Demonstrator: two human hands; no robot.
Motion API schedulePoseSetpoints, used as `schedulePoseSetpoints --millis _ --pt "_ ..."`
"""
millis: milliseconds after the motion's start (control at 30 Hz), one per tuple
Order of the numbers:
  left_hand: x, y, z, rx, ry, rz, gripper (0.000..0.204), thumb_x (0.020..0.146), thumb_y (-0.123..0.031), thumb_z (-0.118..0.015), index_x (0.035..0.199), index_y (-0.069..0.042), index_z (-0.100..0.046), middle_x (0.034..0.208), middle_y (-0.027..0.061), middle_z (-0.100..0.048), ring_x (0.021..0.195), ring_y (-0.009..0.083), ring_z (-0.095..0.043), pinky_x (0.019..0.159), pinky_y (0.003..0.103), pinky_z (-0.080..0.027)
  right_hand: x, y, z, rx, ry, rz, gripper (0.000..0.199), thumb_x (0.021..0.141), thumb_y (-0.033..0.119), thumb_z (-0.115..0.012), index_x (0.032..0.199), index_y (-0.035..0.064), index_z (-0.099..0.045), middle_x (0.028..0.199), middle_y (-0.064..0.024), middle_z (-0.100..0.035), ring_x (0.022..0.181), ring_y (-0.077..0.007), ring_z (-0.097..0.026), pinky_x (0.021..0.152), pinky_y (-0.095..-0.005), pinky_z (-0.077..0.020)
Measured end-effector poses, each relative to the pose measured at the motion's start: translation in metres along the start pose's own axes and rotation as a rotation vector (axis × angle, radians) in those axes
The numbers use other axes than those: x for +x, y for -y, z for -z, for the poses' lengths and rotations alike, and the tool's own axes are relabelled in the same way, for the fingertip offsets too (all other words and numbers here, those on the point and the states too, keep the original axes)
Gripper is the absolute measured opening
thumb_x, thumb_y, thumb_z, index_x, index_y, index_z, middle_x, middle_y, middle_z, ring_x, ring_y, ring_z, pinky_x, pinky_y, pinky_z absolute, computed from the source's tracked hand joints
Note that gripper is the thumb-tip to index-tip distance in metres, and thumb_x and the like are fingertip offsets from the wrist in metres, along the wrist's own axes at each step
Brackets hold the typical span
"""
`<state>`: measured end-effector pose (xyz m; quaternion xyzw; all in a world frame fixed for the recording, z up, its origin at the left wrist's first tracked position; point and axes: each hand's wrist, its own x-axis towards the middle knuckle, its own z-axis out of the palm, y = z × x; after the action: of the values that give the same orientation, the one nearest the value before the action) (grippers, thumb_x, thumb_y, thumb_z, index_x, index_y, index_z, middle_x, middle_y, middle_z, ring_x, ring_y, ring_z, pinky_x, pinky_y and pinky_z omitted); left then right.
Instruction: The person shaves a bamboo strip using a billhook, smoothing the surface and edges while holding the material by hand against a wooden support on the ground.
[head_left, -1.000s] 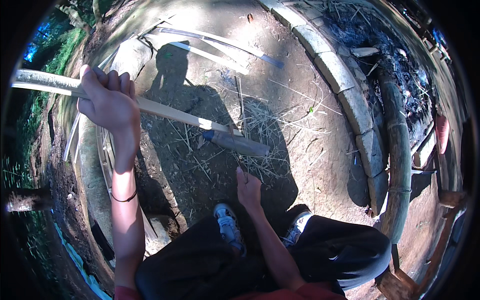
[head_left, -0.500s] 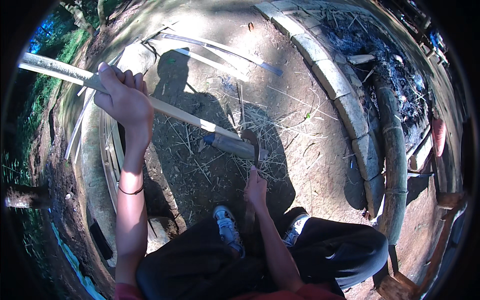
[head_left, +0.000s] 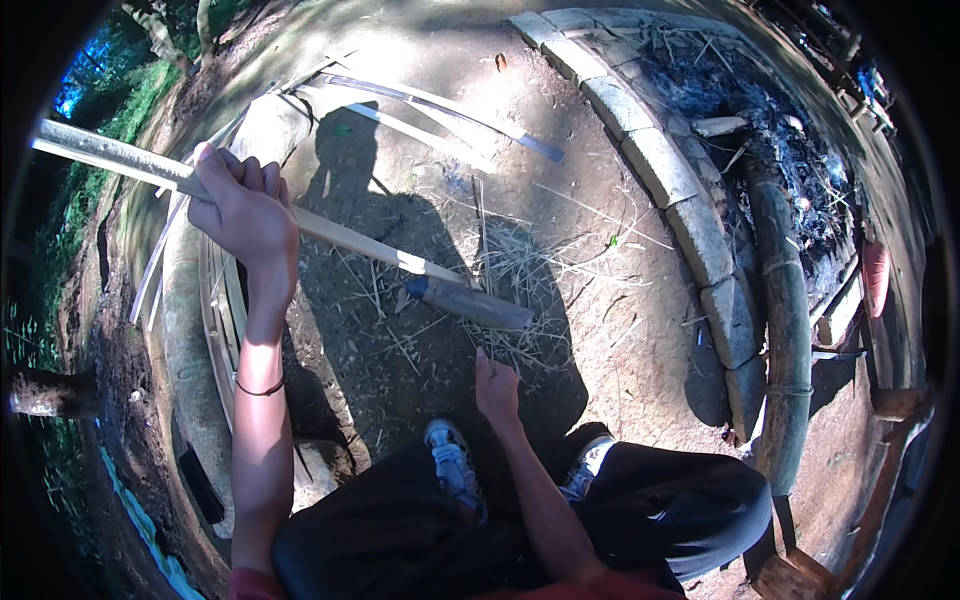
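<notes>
A long, pale split-bamboo strip [head_left: 370,245] slants from the upper left down to the middle. My left hand [head_left: 245,205] is closed round it, raised, with the thumb along its upper side. The strip's low end comes down at a short, dark round piece of wood or bamboo [head_left: 475,304] lying on the ground. Below that piece, in front of my shoes, my right hand [head_left: 497,390] is closed on a hooked knife. The knife's blade is turned nearly edge-on and hardly shows now; its hook was plain half a second ago.
Thin shavings [head_left: 515,255] litter the dirt around the short piece. More split strips [head_left: 440,105] lie farther off, others along a log [head_left: 185,330] at left. At right, a stone border [head_left: 665,175] rings an ash bed [head_left: 790,130], with a bamboo pole [head_left: 785,330] beside it.
My right hand has drawn slightly left and down toward me, and the knife's blade has turned and left the strip's end. My left hand has shifted slightly left with the strip.
</notes>
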<state>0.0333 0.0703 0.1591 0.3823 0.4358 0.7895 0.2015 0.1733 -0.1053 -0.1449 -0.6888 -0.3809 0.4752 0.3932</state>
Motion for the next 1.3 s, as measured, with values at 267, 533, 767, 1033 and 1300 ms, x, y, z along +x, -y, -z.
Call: schedulePoseSetpoints --millis 267,533,767,1033,1300 --pt "0.0 0.0 -0.001 -0.006 -0.005 -0.027 0.041 0.097 -0.028 -0.047 0.064 -0.014 -0.028 0.051 -0.0058 -0.019 0.042 0.0054 -0.017 0.039 0.025 -0.015 -0.009 0.012 -0.001 -0.079 0.031 -0.003 0.053 0.093 0.036 -0.055 0.061 -0.0058 -0.052 0.051 -0.0193 -0.049 0.047 -0.0257 -0.047 0.049 -0.0424 -0.0373" --pt "0.005 0.004 0.007 0.002 0.017 0.013 0.039 0.098 -0.027 -0.044 0.065 -0.014 -0.027 0.051 -0.0052 -0.018 0.043 0.0058 -0.017 0.039 0.025 -0.015 -0.001 0.004 -0.002 -0.053 -0.04 -0.027 0.053 0.092 0.037 -0.055 0.062 -0.0058 -0.052 0.051 -0.0191 -0.049 0.048 -0.0263 -0.047 0.05 -0.0434 -0.0372" --pt "-0.003 -0.003 -0.001 -0.004 -0.062 0.04 0.039 0.098 -0.027 -0.043 0.065 -0.013 -0.027 0.052 -0.005 -0.017 0.044 0.006 -0.016 0.04 0.025 -0.015 0.0 -0.01 -0.002 -0.067 0.021 -0.004 0.053 0.093 0.037 -0.055 0.059 -0.0042 -0.05 0.05 -0.0155 -0.045 0.048 -0.0233 -0.043 0.049 -0.0415 -0.0356" --pt "0.005 -0.001 0.009 -0.012 -0.012 0.07 0.031 0.096 -0.025 -0.043 0.07 -0.013 -0.031 0.054 -0.0046 -0.02 0.045 0.0065 -0.018 0.041 0.025 -0.017 -0.002 0.003 -0.008 0.056 -0.016 0.098 0.055 0.092 0.038 -0.057 0.058 -0.0039 -0.047 0.048 -0.0146 -0.043 0.045 -0.0196 -0.04 0.048 -0.0405 -0.0344" --pt "0.007 0.004 0.025 0.002 0.056 0.099 0.037 0.098 -0.039 -0.044 0.073 -0.013 -0.036 0.053 -0.0027 -0.022 0.043 0.0102 -0.023 0.038 0.026 -0.02 0.005 -0.03 0.008 -0.021 -0.069 -0.063 0.056 0.09 0.041 -0.059 0.06 -0.006 -0.053 0.052 -0.0203 -0.049 0.046 -0.0284 -0.046 0.051 -0.0428 -0.0384"
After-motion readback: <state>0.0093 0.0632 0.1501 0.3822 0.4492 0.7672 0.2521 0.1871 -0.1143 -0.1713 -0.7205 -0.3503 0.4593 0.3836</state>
